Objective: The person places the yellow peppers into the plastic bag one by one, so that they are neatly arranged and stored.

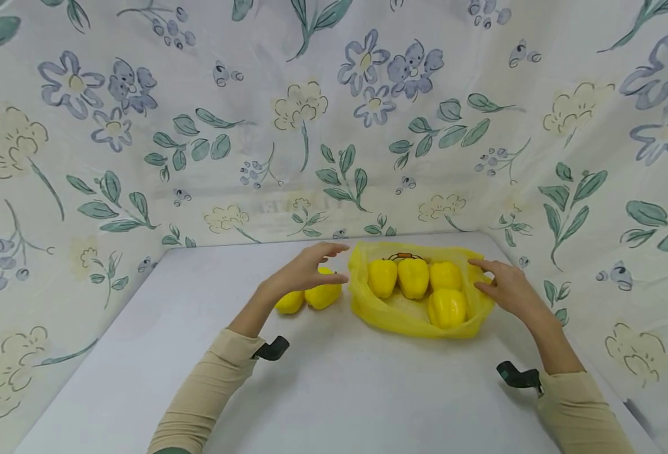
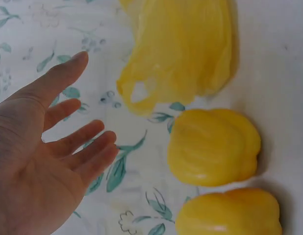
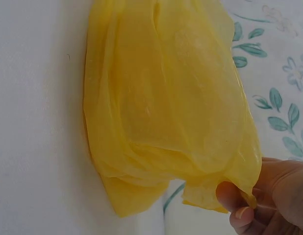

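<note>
Right grip (image 3: pixel 271 200) pinches yellow bag (image 3: pixel 161 98) — left grip (image 2: pixel 46 169) loose, unclasped | only head view shows four peppers (image 1: pixel 413 279) inside

Beyond the left hand (image 1: pixel 308 270) and right hand (image 1: pixel 508 287) hangs a cream-white sheet printed with blue-violet flowers, pale yellow blossoms and green leafy sprigs (image 1: pixel 334 135), perhaps cloth or plastic, the view being too soft to say; matching patterned side panels stand out to the left of the left hand and to the right of the right hand. Beneath both hands spreads a smooth, pale white tabletop (image 1: pixel 379 391), its far edge meeting the sheet beyond them. Soft, diffuse light leaves faint, blurred shadows on the near side of the hands.
</note>
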The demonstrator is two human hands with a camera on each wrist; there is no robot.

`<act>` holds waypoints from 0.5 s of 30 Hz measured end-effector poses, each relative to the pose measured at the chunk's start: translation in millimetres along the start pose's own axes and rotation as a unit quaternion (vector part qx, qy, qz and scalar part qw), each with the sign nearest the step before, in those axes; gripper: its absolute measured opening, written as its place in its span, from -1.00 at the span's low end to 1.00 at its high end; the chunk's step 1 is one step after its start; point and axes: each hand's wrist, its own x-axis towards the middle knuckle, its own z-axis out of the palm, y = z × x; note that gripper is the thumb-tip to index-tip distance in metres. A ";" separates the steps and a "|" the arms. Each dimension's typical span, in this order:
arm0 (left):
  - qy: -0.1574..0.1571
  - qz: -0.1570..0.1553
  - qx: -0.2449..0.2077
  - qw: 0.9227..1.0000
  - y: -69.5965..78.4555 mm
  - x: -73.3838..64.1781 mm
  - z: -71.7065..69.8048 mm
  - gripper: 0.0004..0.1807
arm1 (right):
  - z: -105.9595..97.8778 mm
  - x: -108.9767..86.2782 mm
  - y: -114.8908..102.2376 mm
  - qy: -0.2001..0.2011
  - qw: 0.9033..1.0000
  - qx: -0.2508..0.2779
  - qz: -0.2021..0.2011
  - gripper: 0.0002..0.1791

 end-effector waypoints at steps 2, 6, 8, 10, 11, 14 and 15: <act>0.007 -0.014 0.005 1.000 -8.7 -10.7 -5.8 -0.26 | 0.4 -0.2 0.5 0.001 1.000 0.000 -0.004 -0.46; 0.025 -0.043 0.021 0.999 -26.3 -31.4 -14.5 -0.25 | 1.2 -0.2 1.9 0.002 1.000 0.000 -0.009 -0.46; 0.035 -0.054 0.026 0.998 -34.6 -40.8 -17.6 -0.25 | 1.1 -0.1 1.4 0.002 1.000 0.000 -0.008 -0.46; 0.043 -0.061 0.028 0.997 -43.0 -49.1 -20.0 -0.26 | 1.1 0.7 1.6 0.001 1.000 -0.001 -0.006 -0.46; 0.046 -0.065 0.028 0.996 -46.8 -52.7 -21.0 -0.26 | 1.1 1.0 1.5 0.001 1.000 -0.003 -0.004 -0.45; 0.053 -0.073 0.022 0.996 -56.6 -62.4 -23.5 -0.26 | 1.2 1.5 0.9 -0.002 1.000 -0.002 0.000 -0.45; 0.055 -0.077 0.020 0.995 -59.6 -65.2 -24.0 -0.25 | 1.4 1.8 1.3 -0.003 1.000 -0.002 0.001 -0.45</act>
